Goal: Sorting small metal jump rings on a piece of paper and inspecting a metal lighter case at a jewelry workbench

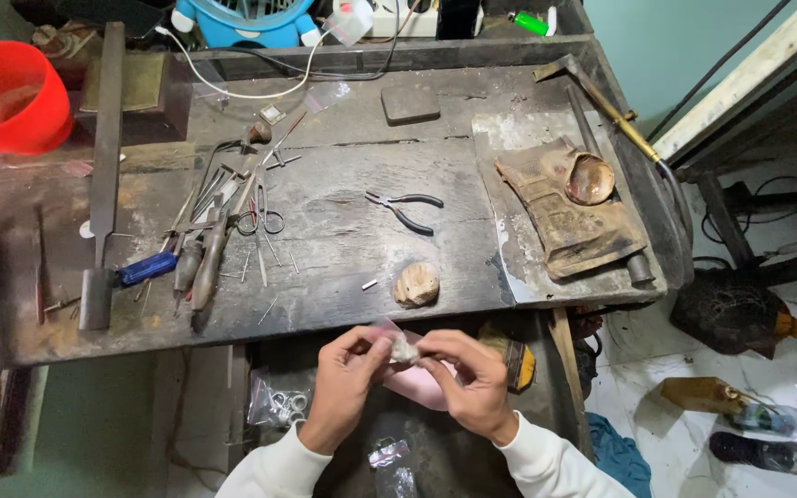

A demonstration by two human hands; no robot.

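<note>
- A small clear plastic bag [405,349] with something pale bunched inside it sits between both hands, held in the air just off the near edge of the workbench [343,231], above a pink patch [417,385] below.
- The left hand [345,376] pinches the bag's left side, thumb and forefinger closed on the plastic.
- The right hand [469,376] grips its right side, fingers curled and closed on the bag from above.
- Both wrists wear white sleeves.
- Just beyond the hands, near the bench's near edge, lies a pale rounded lump [416,284].
- Small black-handled pliers [406,210] lie at the middle of the bench, handles spread.
- Toward the left, a heap of hand tools [219,231] with scissors [267,214] and a blue-handled tool [147,268].
- A long flat file [104,148] runs along the left side.
- At the far left corner stands a red bowl [9,96].
- On the right side rests a worn brown pad [569,207] carrying a shallow coppery dish [589,178].
</note>
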